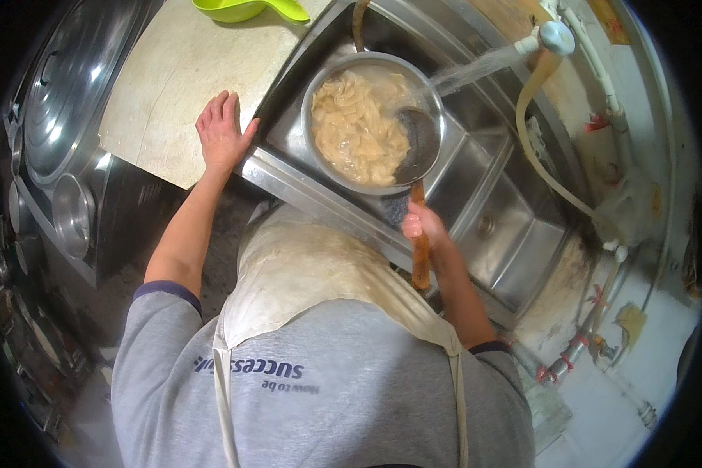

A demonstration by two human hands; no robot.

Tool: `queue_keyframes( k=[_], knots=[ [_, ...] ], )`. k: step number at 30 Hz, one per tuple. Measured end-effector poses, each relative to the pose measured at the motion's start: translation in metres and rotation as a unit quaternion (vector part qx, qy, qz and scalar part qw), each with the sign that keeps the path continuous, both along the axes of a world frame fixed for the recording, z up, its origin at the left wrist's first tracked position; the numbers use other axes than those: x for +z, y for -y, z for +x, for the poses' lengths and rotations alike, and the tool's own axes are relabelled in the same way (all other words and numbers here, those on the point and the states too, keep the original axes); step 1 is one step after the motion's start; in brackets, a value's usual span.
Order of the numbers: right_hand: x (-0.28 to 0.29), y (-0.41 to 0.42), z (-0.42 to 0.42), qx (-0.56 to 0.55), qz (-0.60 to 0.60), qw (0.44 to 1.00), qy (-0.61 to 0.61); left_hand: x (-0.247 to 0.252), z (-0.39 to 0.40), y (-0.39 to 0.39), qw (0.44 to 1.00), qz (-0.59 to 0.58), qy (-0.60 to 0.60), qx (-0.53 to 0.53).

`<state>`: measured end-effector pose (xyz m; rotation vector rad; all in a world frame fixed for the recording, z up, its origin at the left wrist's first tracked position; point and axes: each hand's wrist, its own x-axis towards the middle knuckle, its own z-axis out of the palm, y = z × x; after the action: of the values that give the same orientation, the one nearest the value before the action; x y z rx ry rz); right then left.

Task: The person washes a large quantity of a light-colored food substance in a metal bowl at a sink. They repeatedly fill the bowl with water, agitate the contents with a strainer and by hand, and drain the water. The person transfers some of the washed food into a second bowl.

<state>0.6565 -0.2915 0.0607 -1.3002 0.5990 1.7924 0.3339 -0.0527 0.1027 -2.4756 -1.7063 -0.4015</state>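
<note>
A round metal basin stands in the stainless steel sink, holding pale, thin, wet pieces of food in cloudy water. My right hand is closed around the wooden handle of a utensil with a dark, wide, rounded head, which lies inside the basin at its right side. Water streams from a tap into the basin. My left hand rests with its fingers apart on a pale board beside the sink, holding nothing.
A green plastic scoop lies at the board's far edge. To the right is a second sink basin with a drain. A hose hangs along the wall by white pipes. At left are a large metal lid and a metal bowl.
</note>
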Motion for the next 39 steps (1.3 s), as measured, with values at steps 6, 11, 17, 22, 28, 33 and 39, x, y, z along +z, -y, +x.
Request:
queue_keyframes(
  k=[6, 11, 17, 22, 28, 33, 39],
  knots=[
    [0.033, -0.002, -0.001, -0.018, 0.085, 0.991, -0.104, -0.003, 0.001, -0.002, 1.000, -0.005, 0.010, -0.001],
    [0.066, -0.020, -0.009, 0.085, 0.107, 0.980, 0.148, -0.002, 0.000, -0.002, 1.000, -0.006, -0.002, -0.004],
    [0.052, -0.052, 0.005, 0.268, 0.215, 0.806, 0.483, -0.003, -0.001, -0.001, 1.000, -0.012, 0.011, -0.008],
    [0.049, -0.091, 0.007, 0.472, 0.145, 0.544, 0.679, -0.002, -0.007, 0.000, 1.000, -0.008, 0.011, -0.007],
    [0.019, -0.068, 0.024, 0.584, 0.050, 0.534, 0.609, 0.002, -0.006, -0.001, 1.000, -0.023, 0.012, -0.003],
    [0.028, -0.035, 0.030, 0.529, 0.087, 0.617, 0.576, 0.004, -0.005, -0.003, 1.000, -0.006, 0.010, -0.005],
    [0.057, -0.016, 0.025, 0.475, 0.109, 0.701, 0.521, 0.004, -0.001, 0.001, 1.000, -0.009, 0.008, 0.002]
  ],
)
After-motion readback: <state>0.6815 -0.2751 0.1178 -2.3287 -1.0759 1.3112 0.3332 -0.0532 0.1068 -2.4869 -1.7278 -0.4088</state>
